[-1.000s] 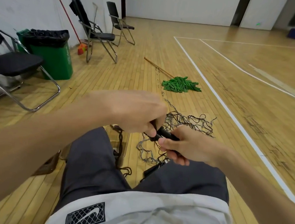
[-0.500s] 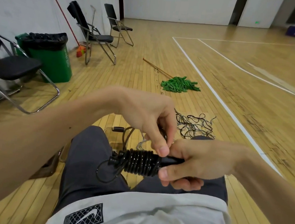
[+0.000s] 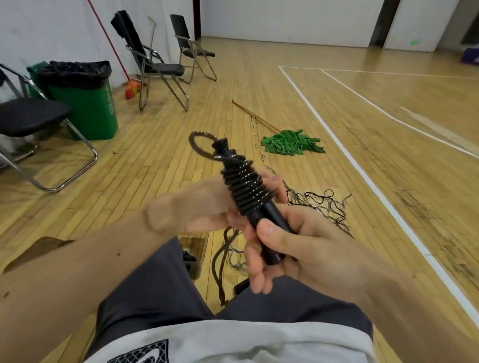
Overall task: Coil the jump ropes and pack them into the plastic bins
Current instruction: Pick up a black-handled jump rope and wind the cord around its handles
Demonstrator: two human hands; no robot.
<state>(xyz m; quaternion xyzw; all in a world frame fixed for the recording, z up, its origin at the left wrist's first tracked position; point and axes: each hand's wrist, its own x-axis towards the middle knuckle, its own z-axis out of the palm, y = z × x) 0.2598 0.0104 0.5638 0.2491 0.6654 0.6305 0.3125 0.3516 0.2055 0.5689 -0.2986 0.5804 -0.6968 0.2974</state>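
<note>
Nearest to us, a white shirt [image 3: 242,354] and dark shorts [image 3: 157,288] are filling the bottom of the view. Just above them our right hand [image 3: 311,246] is gripping the black handles of the jump rope [image 3: 245,186]: the thumb is pressing on top of the handles and the other fingers are curling under them. The rope is sitting in tight turns around the upper part of the handles. The bundle is pointing up and to the left, held in the air above the lap. A small loop [image 3: 199,145] is sticking out at its far end. Our left hand [image 3: 196,206] is lying behind the coil, but it is blurred, so we cannot tell whether it is gripping the coil.

Below the hands, more dark ropes [image 3: 221,268] are lying on the wooden floor [image 3: 152,153] between the legs. A little farther, a tangle of thin cords [image 3: 322,202] is spreading on the floor. Beyond it a green mop [image 3: 292,142] is lying near a white court line [image 3: 361,171]. At the left a green waste bin [image 3: 91,104] with a black bag is standing between folding chairs [image 3: 161,68], and a broom [image 3: 131,90] is leaning on the wall.
</note>
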